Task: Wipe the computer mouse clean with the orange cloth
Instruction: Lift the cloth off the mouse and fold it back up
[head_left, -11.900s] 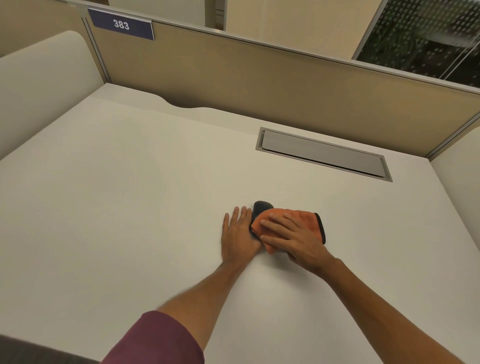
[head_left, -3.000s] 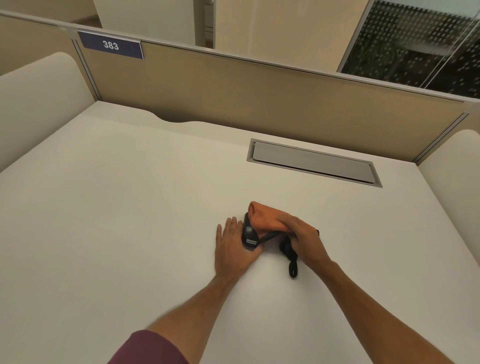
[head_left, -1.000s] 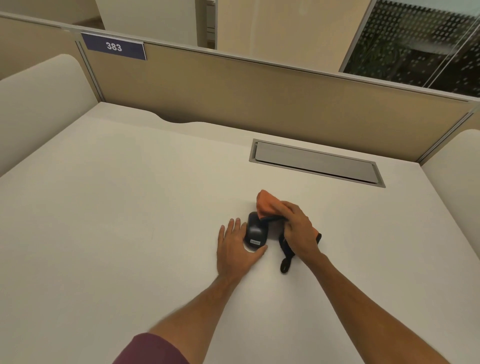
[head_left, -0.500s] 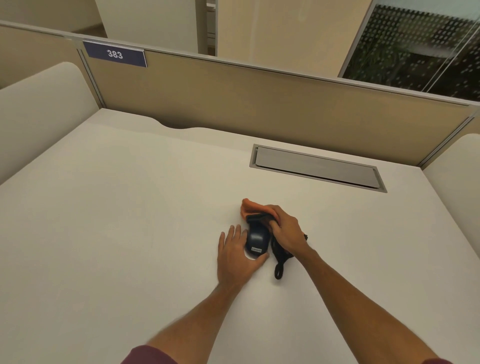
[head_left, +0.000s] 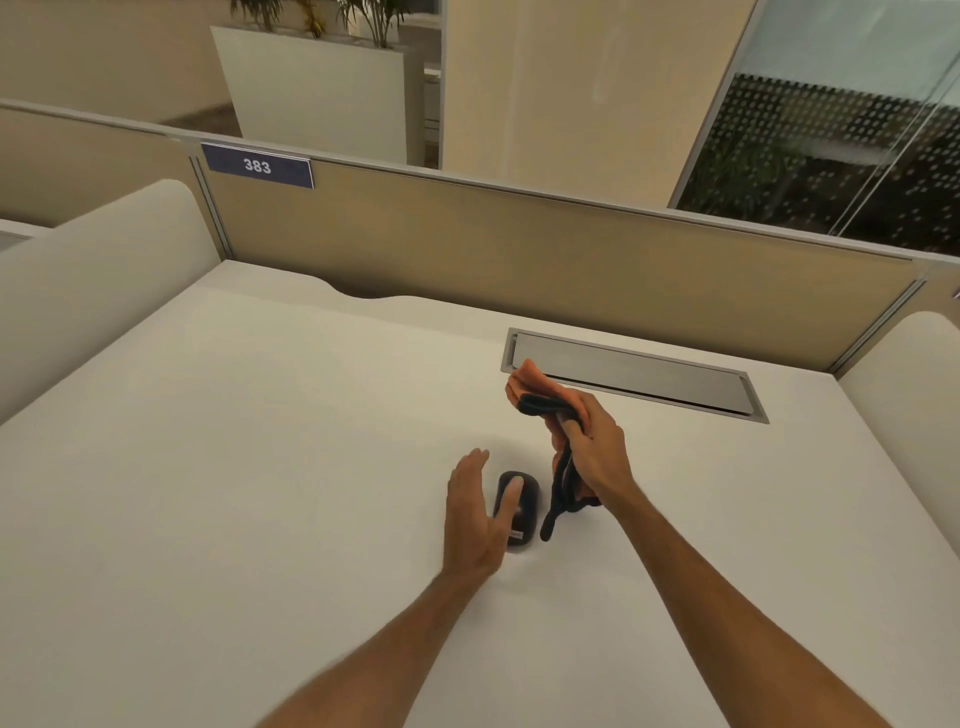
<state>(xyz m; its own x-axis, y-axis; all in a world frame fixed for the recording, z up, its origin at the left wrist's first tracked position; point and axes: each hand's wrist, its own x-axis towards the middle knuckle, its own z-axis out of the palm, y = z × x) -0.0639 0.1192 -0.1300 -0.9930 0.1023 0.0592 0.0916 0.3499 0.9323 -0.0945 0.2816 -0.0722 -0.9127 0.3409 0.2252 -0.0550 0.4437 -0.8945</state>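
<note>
A dark computer mouse (head_left: 523, 506) lies on the white desk (head_left: 260, 467). My left hand (head_left: 478, 514) rests against its left side with fingers spread, the thumb lying over the mouse's top. My right hand (head_left: 597, 452) is raised to the right of the mouse and grips the bunched orange cloth (head_left: 535, 389). The cloth's dark-edged end hangs down to just right of the mouse, clear of it.
A grey metal cable hatch (head_left: 639, 371) is set into the desk behind my right hand. A beige partition (head_left: 519, 249) with a "383" label (head_left: 257, 166) closes the far edge. Padded side dividers (head_left: 93, 270) flank the desk.
My right hand has lifted the cloth off the mouse's front, up and to the right. My left hand has shifted so its thumb lies over the mouse. The camera has tilted upward.
</note>
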